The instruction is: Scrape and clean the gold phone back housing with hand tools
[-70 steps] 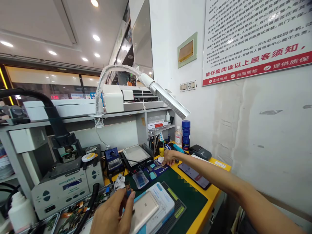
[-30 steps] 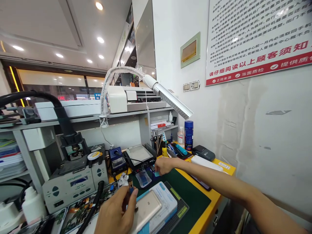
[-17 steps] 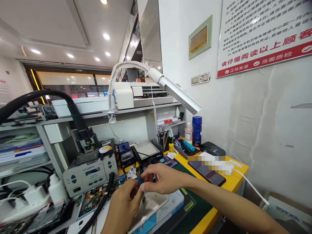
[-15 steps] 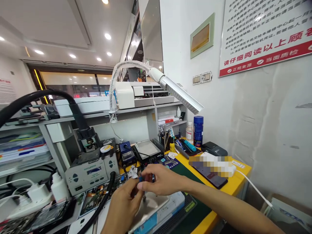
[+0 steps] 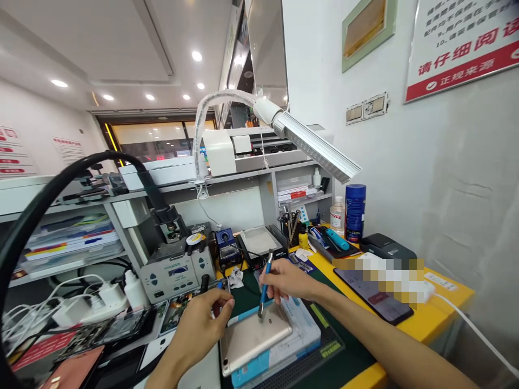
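Observation:
A gold-coloured phone or tablet (image 5: 253,340) lies back side up on a blue and white box (image 5: 302,324). My right hand (image 5: 287,278) grips a slim blue pen-shaped tool (image 5: 265,289) with metal ends, held nearly upright. Its lower metal tip meets the back of the device, or hovers just over it; I cannot tell which. Beside the device's left edge is my left hand (image 5: 205,321), its fingers loosely curled and the thumb a little apart, with nothing visible in them.
A dark green mat (image 5: 352,356) lies under the box. On the left stand a grey soldering station (image 5: 174,275), a black hose (image 5: 24,232) and white chargers (image 5: 109,294). To the right lies a lit phone (image 5: 373,292). A lamp (image 5: 316,143) hangs above.
My hands have parted: the left has moved left off the tool, and the right now holds it upright over the device. The view has swung left, and the right-hand phone's screen has lit.

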Demonstrator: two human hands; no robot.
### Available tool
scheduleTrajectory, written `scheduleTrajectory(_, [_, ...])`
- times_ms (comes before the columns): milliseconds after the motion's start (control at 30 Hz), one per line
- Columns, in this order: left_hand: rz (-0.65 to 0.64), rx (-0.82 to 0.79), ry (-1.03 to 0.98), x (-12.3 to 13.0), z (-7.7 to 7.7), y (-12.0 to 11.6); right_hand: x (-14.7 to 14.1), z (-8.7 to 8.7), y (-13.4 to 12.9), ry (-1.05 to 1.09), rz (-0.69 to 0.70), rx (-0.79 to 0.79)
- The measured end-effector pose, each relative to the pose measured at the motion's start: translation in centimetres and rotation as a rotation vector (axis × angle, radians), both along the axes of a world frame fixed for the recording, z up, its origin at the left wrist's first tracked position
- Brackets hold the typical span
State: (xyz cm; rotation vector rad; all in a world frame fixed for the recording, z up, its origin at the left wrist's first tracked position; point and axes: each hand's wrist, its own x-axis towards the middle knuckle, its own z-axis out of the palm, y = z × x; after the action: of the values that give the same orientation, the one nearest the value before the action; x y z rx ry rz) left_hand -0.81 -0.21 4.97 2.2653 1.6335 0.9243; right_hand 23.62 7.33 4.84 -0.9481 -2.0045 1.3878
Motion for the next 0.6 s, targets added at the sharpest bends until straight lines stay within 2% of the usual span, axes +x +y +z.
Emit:
scheduleTrajectory(133, [0.022, -0.003, 0.014, 0.6, -0.2, -0.3, -0.6, -0.7, 0.1, 0.047, 0.067, -0.181])
scheduleTrajectory(200, [0.012, 0.009, 0.030, 0.8, -0.5, -1.1, -0.9, -1.1, 0.1, 0.068, 0.047, -0.224])
scheduleTrajectory(400, [-0.099, 0.093, 0.077, 0.8, -2.5, -3.8, -1.4, -2.0, 0.3, 0.113, 0.010, -0.272])
scheduleTrajectory(500, [-0.127, 0.123, 0.117, 0.5, -3.3, -4.0, -1.6, -2.3, 0.4, 0.114, -0.023, -0.267])
scheduleTrajectory(600, [-0.116, 0.057, 0.172, 0.5, -3.3, -3.6, -1.5, -2.3, 0.5, 0.092, -0.059, -0.261])
